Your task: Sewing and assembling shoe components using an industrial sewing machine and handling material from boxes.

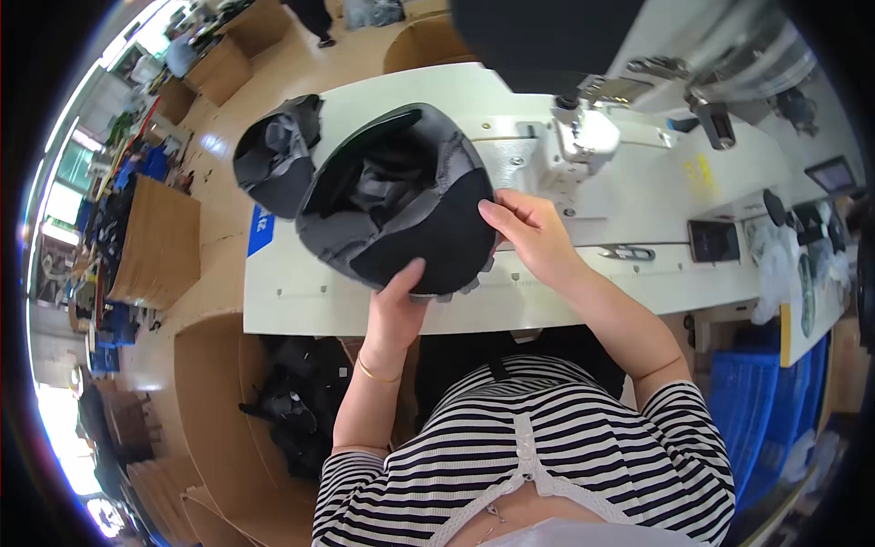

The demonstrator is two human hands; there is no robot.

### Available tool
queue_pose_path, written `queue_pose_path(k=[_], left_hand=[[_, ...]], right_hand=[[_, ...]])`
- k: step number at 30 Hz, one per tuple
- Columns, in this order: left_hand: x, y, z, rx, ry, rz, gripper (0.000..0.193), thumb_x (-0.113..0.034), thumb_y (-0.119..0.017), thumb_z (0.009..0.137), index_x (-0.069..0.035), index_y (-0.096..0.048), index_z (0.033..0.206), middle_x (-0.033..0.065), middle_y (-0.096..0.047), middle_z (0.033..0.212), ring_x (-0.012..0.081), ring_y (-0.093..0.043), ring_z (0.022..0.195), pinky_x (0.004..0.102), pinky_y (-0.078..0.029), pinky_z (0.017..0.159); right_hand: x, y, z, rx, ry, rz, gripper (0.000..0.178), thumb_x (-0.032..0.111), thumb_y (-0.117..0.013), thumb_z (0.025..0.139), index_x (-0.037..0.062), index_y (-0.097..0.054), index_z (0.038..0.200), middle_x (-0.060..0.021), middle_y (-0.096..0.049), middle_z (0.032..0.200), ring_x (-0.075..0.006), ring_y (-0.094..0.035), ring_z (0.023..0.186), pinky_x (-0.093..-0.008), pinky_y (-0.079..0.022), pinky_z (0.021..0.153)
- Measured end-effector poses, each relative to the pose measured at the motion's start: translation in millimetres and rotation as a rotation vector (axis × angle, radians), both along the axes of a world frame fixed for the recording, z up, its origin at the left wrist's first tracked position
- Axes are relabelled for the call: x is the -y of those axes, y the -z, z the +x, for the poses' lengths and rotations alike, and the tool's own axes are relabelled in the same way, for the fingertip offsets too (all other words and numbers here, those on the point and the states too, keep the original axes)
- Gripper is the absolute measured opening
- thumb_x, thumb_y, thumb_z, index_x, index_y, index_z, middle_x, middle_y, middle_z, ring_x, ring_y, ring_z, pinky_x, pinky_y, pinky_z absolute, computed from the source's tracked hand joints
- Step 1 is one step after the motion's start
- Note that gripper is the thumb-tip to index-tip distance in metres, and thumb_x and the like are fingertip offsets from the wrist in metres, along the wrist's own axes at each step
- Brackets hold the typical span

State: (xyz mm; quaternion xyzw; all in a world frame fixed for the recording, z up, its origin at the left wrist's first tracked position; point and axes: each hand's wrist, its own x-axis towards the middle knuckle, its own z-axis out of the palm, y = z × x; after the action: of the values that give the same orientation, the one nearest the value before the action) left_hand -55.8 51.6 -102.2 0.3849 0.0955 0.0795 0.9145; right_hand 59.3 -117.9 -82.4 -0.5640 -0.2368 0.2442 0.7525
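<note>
A black and grey cap (424, 232) is held up over the white sewing table, its hollow inside facing up toward me. My left hand (398, 296) grips its lower edge, thumb on the black panel and fingers hidden beneath. At the cap's right edge my right hand (529, 228) pinches the rim between thumb and fingers. Another black and grey cap (278, 155) rests at the table's far left edge, partly behind the held one. To the right of the cap stands the sewing machine (583, 137).
On the white table (383, 319) lie small thread snips (627, 253) and a dark phone (713, 242). Below left, an open cardboard box (205, 383) holds black pieces. Blue crates (743, 401) stand at lower right. Another large carton (159, 242) is on the floor at left.
</note>
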Motion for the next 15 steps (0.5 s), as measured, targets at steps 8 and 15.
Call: queue_pose_path(k=[8, 15], left_hand=[[26, -20, 39, 0.175, 0.136, 0.239, 0.037, 0.006, -0.052, 0.081, 0.004, -0.056, 0.117, 0.0127, -0.061, 0.115, 0.0232, -0.059, 0.106, 0.0343, -0.047, 0.093], [38, -43, 49, 0.151, 0.164, 0.293, 0.034, 0.007, -0.051, 0.079, 0.005, -0.058, 0.112, 0.0138, -0.064, 0.108, 0.0233, -0.062, 0.098, 0.0329, -0.050, 0.086]], right_hand=[[54, -14, -10, -0.047, 0.101, -0.017, 0.023, 0.022, -0.050, 0.097, -0.0002, -0.057, 0.098, -0.0042, -0.061, 0.078, -0.0106, -0.060, 0.066, -0.0242, -0.049, 0.060], [65, -24, -17, -0.189, 0.135, 0.113, 0.024, 0.021, -0.049, 0.097, -0.0017, -0.054, 0.090, -0.0088, -0.061, 0.072, -0.0160, -0.062, 0.060, -0.0277, -0.052, 0.054]])
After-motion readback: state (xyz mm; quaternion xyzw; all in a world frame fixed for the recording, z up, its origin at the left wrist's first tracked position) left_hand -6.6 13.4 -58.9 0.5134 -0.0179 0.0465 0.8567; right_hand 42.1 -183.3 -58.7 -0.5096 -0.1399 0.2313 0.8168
